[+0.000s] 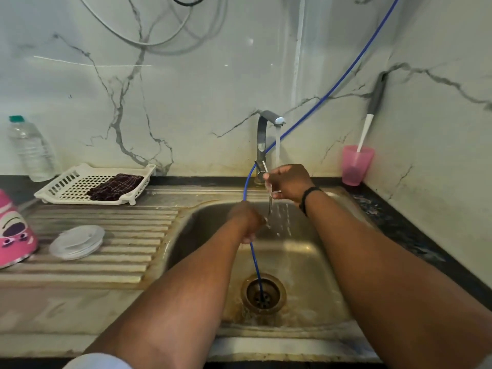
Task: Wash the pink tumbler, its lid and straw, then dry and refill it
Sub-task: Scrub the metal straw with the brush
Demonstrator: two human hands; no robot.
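Observation:
Over the steel sink (306,251), my right hand (288,183) grips the upper part of a clear straw (269,201) under water running from the tap (269,121). My left hand (247,221) holds the straw's lower end, fingers curled. The pink tumbler (14,230) stands upside down on the ribbed drainboard at the far left. Its clear lid (77,242) lies flat on the drainboard beside it.
A white basket (61,193) with a dark cloth (114,186) sits behind the drainboard. A water bottle (30,150) stands far left. A pink cup (356,165) holding a brush stands back right. A blue hose (255,259) runs into the drain (263,292).

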